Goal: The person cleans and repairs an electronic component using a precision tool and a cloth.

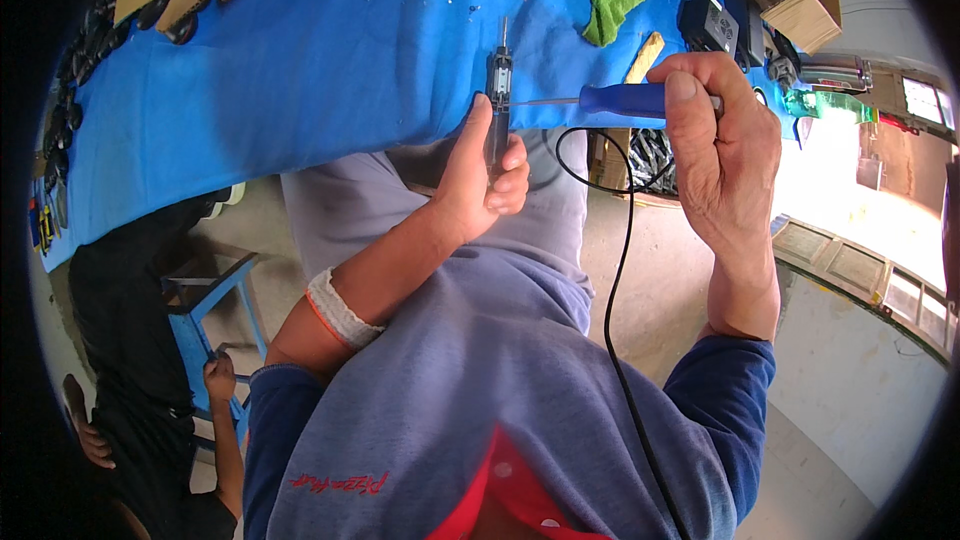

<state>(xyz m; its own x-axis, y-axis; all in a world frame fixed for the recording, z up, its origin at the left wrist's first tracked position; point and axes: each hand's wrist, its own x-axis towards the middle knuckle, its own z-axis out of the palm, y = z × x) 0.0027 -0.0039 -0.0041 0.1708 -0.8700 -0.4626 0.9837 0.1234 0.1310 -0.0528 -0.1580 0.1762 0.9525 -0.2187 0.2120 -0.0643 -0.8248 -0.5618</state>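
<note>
Left hand [470, 185] holding a slim dark device [501, 80], right hand [728, 145] holding a blue-handled screwdriver [625, 100].

At far left a co-worker in black [130, 330] is showing beside a blue stool [207, 335]; your left fingers are wrapping the device's lower body, its thin metal tip pointing away from you over the blue cloth [300, 70]; beyond it a green rag [608, 0] is lying crumpled; your right thumb and fingers are closing around the screwdriver's handle, its shaft pointing left to the device's middle, though you cannot tell whether it is touching.
</note>
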